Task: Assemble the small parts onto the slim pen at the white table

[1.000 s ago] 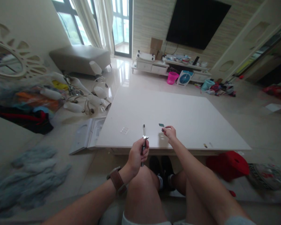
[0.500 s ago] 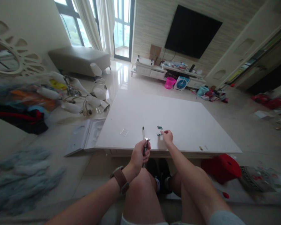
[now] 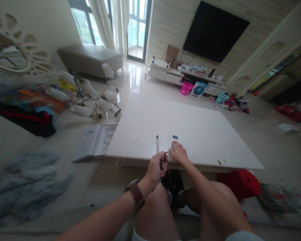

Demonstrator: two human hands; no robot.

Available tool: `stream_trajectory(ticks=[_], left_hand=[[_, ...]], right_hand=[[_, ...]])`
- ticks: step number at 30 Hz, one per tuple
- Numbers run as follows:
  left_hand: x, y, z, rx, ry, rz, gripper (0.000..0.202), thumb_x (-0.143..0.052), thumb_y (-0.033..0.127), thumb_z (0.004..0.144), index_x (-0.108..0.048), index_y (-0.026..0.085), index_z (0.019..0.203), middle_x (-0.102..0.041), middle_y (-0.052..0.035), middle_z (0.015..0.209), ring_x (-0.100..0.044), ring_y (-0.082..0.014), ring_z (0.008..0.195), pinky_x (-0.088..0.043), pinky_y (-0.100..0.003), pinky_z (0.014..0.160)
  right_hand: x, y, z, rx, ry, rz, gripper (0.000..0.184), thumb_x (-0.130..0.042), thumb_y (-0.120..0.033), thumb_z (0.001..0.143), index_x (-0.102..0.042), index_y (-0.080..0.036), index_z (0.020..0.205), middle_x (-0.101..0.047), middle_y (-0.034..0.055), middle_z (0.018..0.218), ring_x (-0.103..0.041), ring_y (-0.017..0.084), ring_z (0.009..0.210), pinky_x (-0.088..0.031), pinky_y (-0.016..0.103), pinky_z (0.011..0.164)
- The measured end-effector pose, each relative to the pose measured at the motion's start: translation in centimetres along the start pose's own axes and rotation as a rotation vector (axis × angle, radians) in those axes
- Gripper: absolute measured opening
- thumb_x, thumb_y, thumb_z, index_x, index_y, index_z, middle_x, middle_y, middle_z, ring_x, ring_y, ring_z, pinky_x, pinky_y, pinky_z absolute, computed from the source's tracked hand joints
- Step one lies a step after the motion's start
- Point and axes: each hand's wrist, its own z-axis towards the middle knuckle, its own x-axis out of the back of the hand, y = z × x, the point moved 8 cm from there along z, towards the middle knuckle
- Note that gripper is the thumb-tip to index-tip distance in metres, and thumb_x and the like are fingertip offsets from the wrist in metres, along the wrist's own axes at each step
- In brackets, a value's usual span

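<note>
My left hand (image 3: 157,167), with a brown watch on the wrist, is closed around a slim black object with a shiny metal end (image 3: 162,161); its exact kind is unclear. Just right of it, my right hand (image 3: 180,153) is low over the front of the white table (image 3: 205,134), fingers bent down and together. Whatever its fingertips hold is hidden. Beyond those fingertips lie two small dark green cylinders (image 3: 175,137), like batteries. A thin pale stick with a dark tip (image 3: 157,142) lies beyond my left hand.
A small clear plastic piece (image 3: 136,140) lies on the table's left part, a small brownish piece (image 3: 219,162) near its front right edge. An open white box (image 3: 96,142) and a chandelier (image 3: 95,103) are on the floor at left. A red object (image 3: 240,183) stands at right.
My right hand has gone from a raised pinch to fingers bent down at the table, covering the small dark metal piece seen there before. My left hand keeps its grip. The view has shifted slightly.
</note>
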Motion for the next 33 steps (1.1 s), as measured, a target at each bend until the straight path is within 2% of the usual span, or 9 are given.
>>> stream_trajectory(ticks=[4,7,9,12,15,19,25,28,33], left_hand=[[0.0,-0.2,-0.1,-0.002,0.002,0.007,0.033,-0.056,0.051,0.079,-0.052,0.019,0.071,-0.035,0.0084,0.047,-0.022,-0.0043,0.037,-0.013,-0.018,0.037],[0.4,0.2,-0.1,-0.045,0.059,0.058,0.029,-0.061,0.045,0.076,-0.050,0.019,0.070,-0.038,0.0081,0.049,-0.025,-0.0045,0.037,-0.016,-0.018,0.037],[1.0,1.3,-0.1,-0.124,0.154,0.117,0.025,-0.065,0.039,0.075,-0.050,0.019,0.069,-0.042,0.0070,0.051,-0.032,-0.0054,0.038,-0.021,-0.018,0.037],[2.2,3.9,-0.3,-0.293,0.316,0.148,0.020,-0.066,0.035,0.079,-0.058,0.017,0.075,-0.052,0.0044,0.058,-0.045,-0.0080,0.046,-0.035,-0.019,0.043],[3.1,6.2,-0.8,-0.464,0.435,0.183,0.020,-0.067,0.034,0.083,-0.070,0.015,0.083,-0.064,-0.0010,0.070,-0.060,-0.0111,0.065,-0.049,-0.022,0.064],[3.8,7.1,-1.2,-0.543,0.494,0.211,0.023,-0.077,0.032,0.078,-0.078,0.015,0.093,-0.076,-0.0070,0.094,-0.066,-0.0177,0.095,-0.050,-0.027,0.086],[4.6,5.8,-1.0,-0.436,0.526,0.025,0.036,-0.088,0.035,0.065,-0.079,0.015,0.093,-0.076,-0.0078,0.100,-0.068,-0.0182,0.089,-0.055,-0.029,0.075],[4.3,5.7,-1.0,-0.435,0.505,0.049,0.033,-0.088,0.032,0.064,-0.079,0.014,0.090,-0.077,-0.0076,0.095,-0.068,-0.0180,0.090,-0.055,-0.029,0.080],[3.6,4.9,-0.6,-0.384,0.418,0.160,0.024,-0.081,0.021,0.071,-0.077,0.014,0.093,-0.076,-0.0086,0.098,-0.068,-0.0180,0.091,-0.053,-0.029,0.084]], right_hand=[[1.0,-0.5,1.5,-0.095,-0.039,0.045,0.056,-0.044,-0.039,0.097,-0.040,-0.023,0.150,-0.033,0.0131,0.162,-0.031,0.036,0.144,-0.031,0.062,0.110],[3.8,-2.7,1.5,-0.089,0.016,0.133,0.056,-0.045,-0.040,0.096,-0.042,-0.023,0.149,-0.033,0.0139,0.161,-0.034,0.039,0.142,-0.034,0.063,0.107],[7.0,-5.5,0.7,0.065,0.180,0.358,0.048,-0.051,-0.037,0.093,-0.053,-0.024,0.139,-0.047,0.0123,0.151,-0.042,0.034,0.136,-0.038,0.055,0.105],[9.7,-9.0,-1.3,0.297,0.179,0.818,0.029,-0.053,-0.043,0.094,-0.066,-0.023,0.110,-0.070,0.0069,0.109,-0.063,0.023,0.101,-0.048,0.038,0.088],[8.8,-11.3,-3.2,0.345,-0.068,1.007,0.029,-0.053,-0.043,0.094,-0.067,-0.019,0.085,-0.069,0.0030,0.084,-0.064,0.018,0.082,-0.048,0.031,0.075],[6.8,-15.0,-7.0,0.501,-0.374,1.062,0.018,-0.061,-0.034,0.090,-0.070,-0.019,0.093,-0.071,0.0033,0.091,-0.064,0.018,0.086,-0.049,0.030,0.077],[7.0,-18.1,-9.5,0.635,-0.201,1.036,0.028,-0.063,-0.017,0.083,-0.069,-0.021,0.111,-0.069,0.0004,0.085,-0.058,0.014,0.069,-0.048,0.026,0.064],[6.5,-17.6,-9.0,0.574,-0.128,1.031,0.019,-0.064,-0.020,0.084,-0.071,-0.020,0.101,-0.067,-0.0002,0.077,-0.057,0.015,0.068,-0.047,0.027,0.062],[6.1,-14.9,-8.0,0.468,-0.085,1.139,0.019,-0.063,-0.023,0.085,-0.069,-0.021,0.103,-0.069,0.0012,0.087,-0.061,0.015,0.076,-0.048,0.025,0.063]])
